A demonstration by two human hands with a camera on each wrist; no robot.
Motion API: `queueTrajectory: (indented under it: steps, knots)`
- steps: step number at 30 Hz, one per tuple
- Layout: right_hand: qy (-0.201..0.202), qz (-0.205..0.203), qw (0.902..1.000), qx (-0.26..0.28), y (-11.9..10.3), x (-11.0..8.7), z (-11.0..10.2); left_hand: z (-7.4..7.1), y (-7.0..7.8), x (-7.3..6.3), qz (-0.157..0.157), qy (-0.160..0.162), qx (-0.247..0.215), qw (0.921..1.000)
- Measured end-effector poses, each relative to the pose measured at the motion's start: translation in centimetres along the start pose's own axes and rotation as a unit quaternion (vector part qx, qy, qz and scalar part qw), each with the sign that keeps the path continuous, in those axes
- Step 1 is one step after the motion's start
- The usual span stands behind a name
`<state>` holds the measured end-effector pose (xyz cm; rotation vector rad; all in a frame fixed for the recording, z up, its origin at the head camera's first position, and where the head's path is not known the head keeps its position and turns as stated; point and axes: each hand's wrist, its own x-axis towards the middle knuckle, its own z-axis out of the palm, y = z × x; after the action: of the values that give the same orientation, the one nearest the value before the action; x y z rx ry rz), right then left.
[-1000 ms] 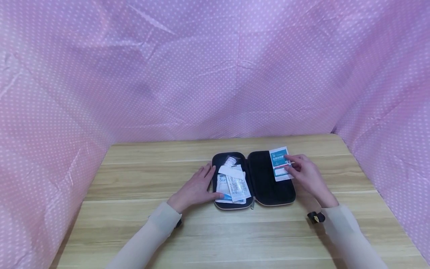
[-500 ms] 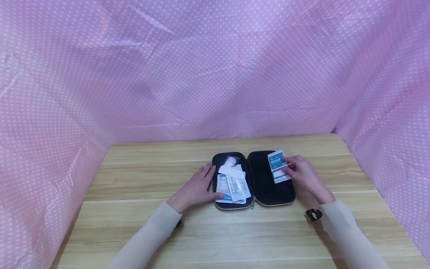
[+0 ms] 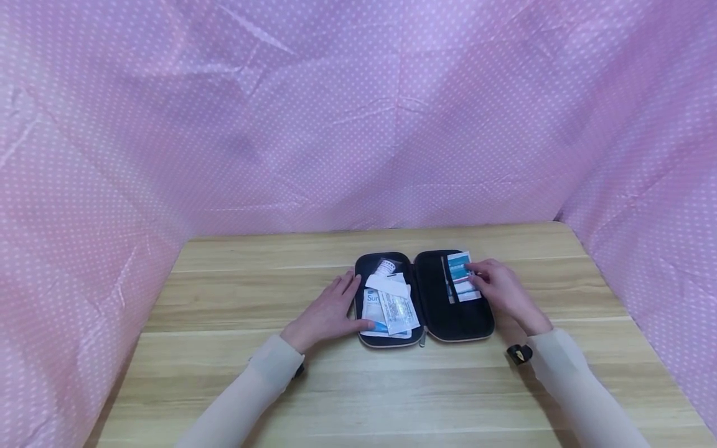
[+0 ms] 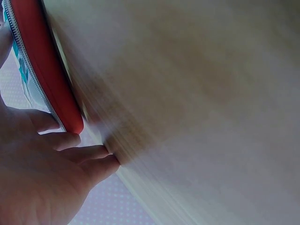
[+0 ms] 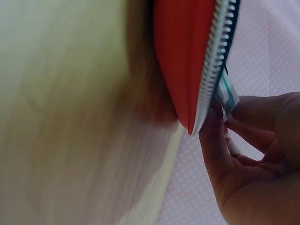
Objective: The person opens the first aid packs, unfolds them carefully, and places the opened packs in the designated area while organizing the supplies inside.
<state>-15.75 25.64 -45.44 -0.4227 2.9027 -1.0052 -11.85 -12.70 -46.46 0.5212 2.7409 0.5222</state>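
A small zippered case lies unfolded on the table, black inside and red outside in both wrist views. My right hand pinches a teal-and-white packet between thumb and fingers over the case's right half. A black strap crosses the packet's left part, and a strip of the packet shows beyond it. My left hand rests along the case's left edge, thumb over the near-left corner of a white-and-blue packet, fingers extended beside the red shell. In the right wrist view, the packet's end sticks out past the zipper.
More white packets and a small clear bag overlap in the left half. A zipper pull hangs at the case's near side. The wooden table ends against a pink dotted cloth at the back.
My right hand has moved slightly left with the teal-and-white packet, which has gone lower into the right half and now lies partly under the black strap. My left hand stays in place.
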Motion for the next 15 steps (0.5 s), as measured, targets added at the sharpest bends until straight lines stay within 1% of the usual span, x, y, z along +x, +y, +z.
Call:
queueTrajectory:
  steps: [5, 11, 15]
  knots:
    - [-0.005, -0.007, 0.9999, -0.008, -0.15, 0.4, 0.11, 0.04, -0.1, 0.01, 0.001, -0.001, 0.0, 1.0]
    - [-0.016, 0.004, 0.9996, -0.021, -0.63, 0.77, 0.39, 0.12, -0.22, 0.07, 0.007, 0.0, 0.003, 1.0]
    - [-0.018, 0.003, 0.9993, -0.032, -0.92, 1.07, 0.69, 0.07, -0.15, 0.08, 0.004, -0.002, 0.0, 1.0]
